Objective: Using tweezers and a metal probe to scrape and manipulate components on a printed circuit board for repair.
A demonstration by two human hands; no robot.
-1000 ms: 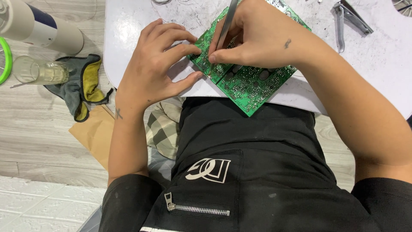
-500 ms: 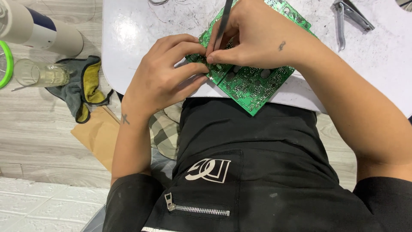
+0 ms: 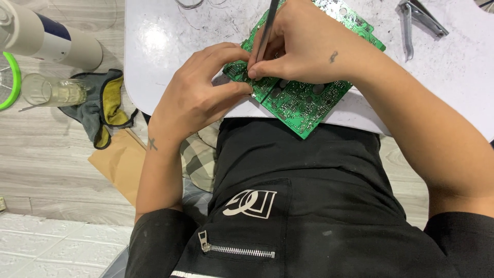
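Note:
A green circuit board (image 3: 303, 105) lies solder side up at the near edge of a white table (image 3: 159, 46). My left hand (image 3: 200, 95) grips the board's left edge, thumb and fingers pinching it. My right hand (image 3: 303, 46) rests on top of the board and holds thin metal tweezers (image 3: 267, 28), their tips pressed down on the board just beside my left fingertips. Much of the board's middle is hidden under my right hand.
Metal pliers (image 3: 417, 18) lie at the table's far right. On the wooden floor to the left are a grey and yellow cloth (image 3: 103, 105), a glass jar (image 3: 51, 91), a white cylinder (image 3: 49, 38) and brown cardboard (image 3: 121, 162). My black-clothed lap fills the foreground.
My left hand has shifted slightly to the right along the board's edge, closer to the tweezers' tips. My right hand has stayed on the board with the tweezers.

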